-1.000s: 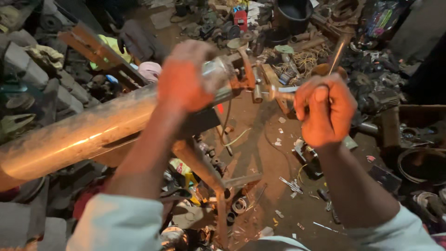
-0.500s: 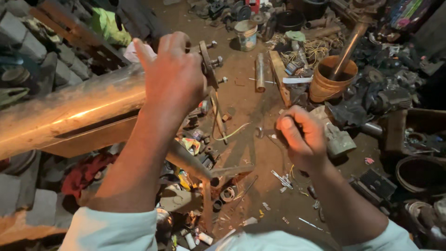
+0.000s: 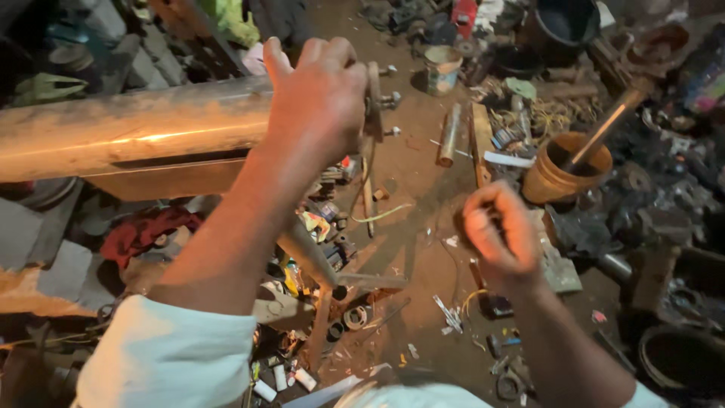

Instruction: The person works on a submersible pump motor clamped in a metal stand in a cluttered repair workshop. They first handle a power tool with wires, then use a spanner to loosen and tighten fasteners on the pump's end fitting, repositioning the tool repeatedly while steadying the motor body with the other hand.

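Observation:
A long shiny metal tube (image 3: 128, 136) runs in from the left, lit orange, with a round flange and bolts (image 3: 375, 98) at its right end. My left hand (image 3: 317, 98) wraps over that end of the tube, gripping it. My right hand (image 3: 495, 234) hangs lower and to the right, above the dirt floor, curled into a fist. Something small and dark may sit inside the fist, but I cannot make it out. Both arms wear pale sleeves.
The floor is strewn with scrap: a short pipe (image 3: 449, 136), a tin can (image 3: 442, 69), an orange bucket (image 3: 563, 170) with a rod in it, a dark tub (image 3: 566, 26), red cloth (image 3: 143, 230), rings and loose bolts (image 3: 351, 317).
My right hand has dropped from beside the tube's end down and away toward the floor. My view has shifted, so the tube now sits higher and more level. The left hand keeps its grip.

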